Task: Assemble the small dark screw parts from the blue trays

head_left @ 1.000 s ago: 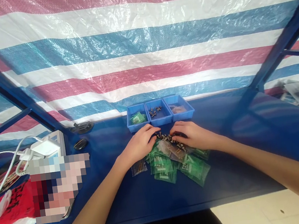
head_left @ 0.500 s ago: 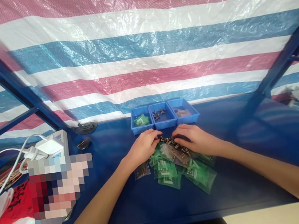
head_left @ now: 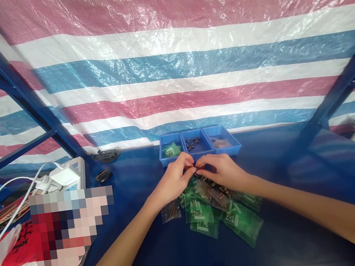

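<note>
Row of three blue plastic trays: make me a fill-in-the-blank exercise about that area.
The row's left blue plastic tray holds plastic packets coloured ____.
Loose brownish pieces lie in the ____ tray.
Of the bare left hand and bare right hand, the ____ is nearer the black oval mouse.
The striped plastic sheet behind is red, white and ____.
Missing words: green, middle, left, blue.

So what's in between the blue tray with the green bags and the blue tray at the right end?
Another blue tray, the middle one of three, with some small brownish pieces in it. You can see it in the head view.
</note>
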